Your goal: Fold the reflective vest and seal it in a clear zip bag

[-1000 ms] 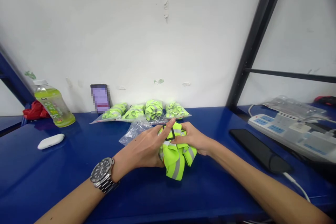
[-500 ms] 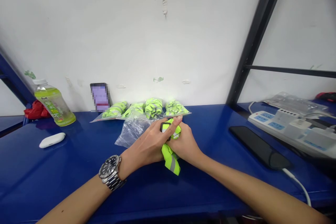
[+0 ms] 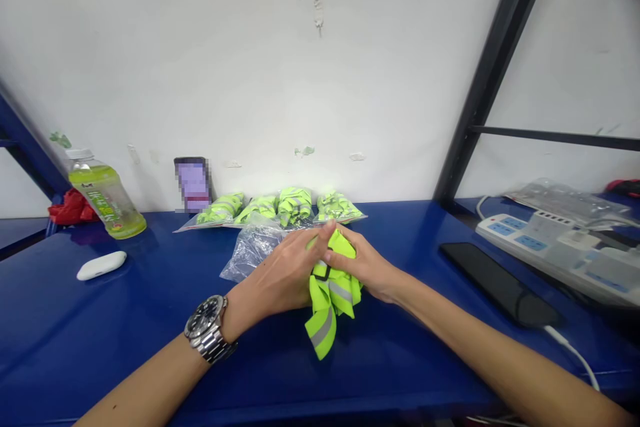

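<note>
A neon-yellow reflective strap (image 3: 329, 297) with grey bands and a black buckle is bunched between both my hands just above the blue table (image 3: 150, 320). My left hand (image 3: 283, 277), with a metal watch on its wrist, grips the strap from the left, fingers closed on it. From the right, my right hand (image 3: 363, 267) pinches the top of the same strap. A loose end hangs down toward the table. An empty clear plastic bag (image 3: 253, 247) lies right behind my left hand.
Several bagged yellow straps (image 3: 280, 208) line the wall, next to a phone (image 3: 193, 185). A green drink bottle (image 3: 103, 195), red cloth and white case (image 3: 101, 265) are at the left. A black phone (image 3: 500, 285) on a cable and a power strip (image 3: 550, 247) lie right.
The strap was squeezed into a tight bundle half a second ago; now it has loosened, and more fabric hangs below my hands. Both hands stay at the same spot.
</note>
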Available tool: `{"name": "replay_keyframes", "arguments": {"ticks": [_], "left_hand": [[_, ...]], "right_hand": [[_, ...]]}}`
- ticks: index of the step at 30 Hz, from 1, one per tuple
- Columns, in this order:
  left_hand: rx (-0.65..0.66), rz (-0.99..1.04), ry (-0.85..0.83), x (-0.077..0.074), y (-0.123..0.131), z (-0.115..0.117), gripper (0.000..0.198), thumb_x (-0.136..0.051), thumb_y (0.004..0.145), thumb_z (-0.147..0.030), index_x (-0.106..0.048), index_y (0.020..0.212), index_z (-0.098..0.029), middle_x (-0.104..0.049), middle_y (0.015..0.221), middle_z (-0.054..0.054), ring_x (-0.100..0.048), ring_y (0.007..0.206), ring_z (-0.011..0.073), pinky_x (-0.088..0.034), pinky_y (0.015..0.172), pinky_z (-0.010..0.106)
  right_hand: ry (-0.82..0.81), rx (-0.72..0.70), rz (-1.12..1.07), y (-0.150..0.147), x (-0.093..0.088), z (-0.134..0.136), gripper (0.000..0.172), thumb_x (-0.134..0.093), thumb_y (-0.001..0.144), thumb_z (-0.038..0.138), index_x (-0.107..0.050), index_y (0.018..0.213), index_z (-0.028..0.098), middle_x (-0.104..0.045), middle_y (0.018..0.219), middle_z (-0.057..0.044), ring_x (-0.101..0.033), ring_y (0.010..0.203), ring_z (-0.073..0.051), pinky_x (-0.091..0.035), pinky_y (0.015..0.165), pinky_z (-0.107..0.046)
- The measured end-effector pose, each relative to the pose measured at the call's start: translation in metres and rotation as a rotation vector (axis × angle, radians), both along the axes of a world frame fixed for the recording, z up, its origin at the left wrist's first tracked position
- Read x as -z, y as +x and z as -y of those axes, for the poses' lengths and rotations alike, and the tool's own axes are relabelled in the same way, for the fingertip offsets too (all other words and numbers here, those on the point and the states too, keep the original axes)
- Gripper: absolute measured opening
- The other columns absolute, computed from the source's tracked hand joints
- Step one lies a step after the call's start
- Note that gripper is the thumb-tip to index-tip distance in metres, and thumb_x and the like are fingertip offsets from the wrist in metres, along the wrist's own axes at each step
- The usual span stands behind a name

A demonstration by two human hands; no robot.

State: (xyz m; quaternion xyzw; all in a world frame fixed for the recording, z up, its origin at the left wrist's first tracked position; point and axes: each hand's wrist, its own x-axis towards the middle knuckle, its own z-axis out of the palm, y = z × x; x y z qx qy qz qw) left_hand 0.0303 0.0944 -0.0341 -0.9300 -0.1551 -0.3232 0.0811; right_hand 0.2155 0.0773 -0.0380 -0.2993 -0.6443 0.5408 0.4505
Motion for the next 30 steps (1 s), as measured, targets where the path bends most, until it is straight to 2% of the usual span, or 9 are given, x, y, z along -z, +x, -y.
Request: {"name": "replay_keyframes", "arguments": {"ticks": [3,8,11,14,16,21,24,27,30], "left_hand": [[-0.016,-0.052,0.014,0.002,0.0,0.003,0.095,-0.055,0.084,-0.015,0.015,0.148,-0.022,-0.052,0.123,0.017,-0.051,0.113,0.0272,-0.049,0.089,0.047],[-0.088,-0.193,0.039,0.001,0.005,0.011,0.1,-0.044,0.071,0.003,0.014,0.148,-0.021,-0.051,0.116,0.016,-0.052,0.103,0.0261,-0.05,0.084,0.046],[-0.14,-0.246,0.111,0.0,0.01,0.015,0.097,-0.039,0.068,0.008,0.002,0.15,-0.023,-0.048,0.12,0.018,-0.051,0.105,0.0279,-0.049,0.084,0.047],[-0.153,-0.254,0.167,0.0,0.013,0.015,0.094,-0.038,0.069,0.009,-0.004,0.15,-0.027,-0.047,0.122,0.018,-0.051,0.106,0.0283,-0.05,0.084,0.048],[-0.162,-0.236,0.173,0.001,0.013,0.012,0.096,-0.039,0.067,0.008,-0.004,0.15,-0.026,-0.046,0.124,0.018,-0.05,0.109,0.0293,-0.049,0.086,0.05],[-0.142,-0.174,0.127,0.0,0.004,0.002,0.098,-0.038,0.067,0.008,0.008,0.149,-0.019,-0.048,0.124,0.02,-0.048,0.117,0.0295,-0.05,0.09,0.05],[-0.118,-0.222,0.109,-0.001,0.0,0.002,0.097,-0.04,0.069,0.007,0.008,0.149,-0.017,-0.048,0.125,0.021,-0.046,0.121,0.031,-0.049,0.092,0.051],[-0.128,-0.249,0.118,-0.001,-0.001,0.006,0.095,-0.044,0.07,0.005,0.003,0.15,-0.019,-0.047,0.127,0.021,-0.044,0.124,0.0335,-0.049,0.092,0.053],[-0.131,-0.228,0.152,-0.003,0.004,0.011,0.088,-0.045,0.077,0.0,0.001,0.15,-0.018,-0.051,0.122,0.021,-0.048,0.119,0.034,-0.048,0.09,0.055]], "right_hand": [[0.135,0.038,0.091,-0.001,0.004,-0.001,0.037,-0.072,0.076,0.042,-0.056,0.102,0.02,-0.06,0.104,-0.004,-0.056,0.1,-0.021,-0.046,0.084,-0.031],[0.33,0.229,0.266,-0.008,0.015,-0.001,0.021,-0.064,0.076,0.027,-0.047,0.085,0.02,-0.057,0.082,0.001,-0.052,0.072,-0.015,-0.041,0.062,-0.026],[0.364,0.384,0.302,-0.016,0.017,0.001,0.014,-0.059,0.074,0.023,-0.045,0.074,0.021,-0.052,0.068,0.003,-0.045,0.061,-0.012,-0.035,0.054,-0.024],[0.344,0.481,0.24,-0.022,0.013,0.002,0.015,-0.057,0.074,0.025,-0.047,0.065,0.019,-0.051,0.063,0.002,-0.044,0.06,-0.012,-0.033,0.052,-0.024],[0.332,0.455,0.201,-0.023,0.01,0.002,0.017,-0.056,0.075,0.025,-0.049,0.062,0.018,-0.051,0.062,0.002,-0.043,0.059,-0.011,-0.033,0.052,-0.023],[0.352,0.19,0.242,-0.009,0.007,0.001,0.01,-0.057,0.073,0.021,-0.055,0.065,0.017,-0.049,0.06,0.003,-0.041,0.056,-0.01,-0.033,0.05,-0.022],[0.355,0.057,0.302,-0.002,0.007,0.004,0.01,-0.057,0.077,0.024,-0.061,0.073,0.017,-0.054,0.064,0.001,-0.045,0.059,-0.012,-0.037,0.052,-0.023],[0.367,0.016,0.385,-0.003,0.002,0.01,0.011,-0.052,0.079,0.024,-0.061,0.078,0.018,-0.057,0.069,-0.001,-0.049,0.063,-0.014,-0.041,0.054,-0.025],[0.405,-0.002,0.421,-0.007,-0.005,0.012,0.014,-0.047,0.079,0.018,-0.059,0.086,0.019,-0.06,0.08,-0.004,-0.054,0.071,-0.016,-0.047,0.061,-0.028]]}}
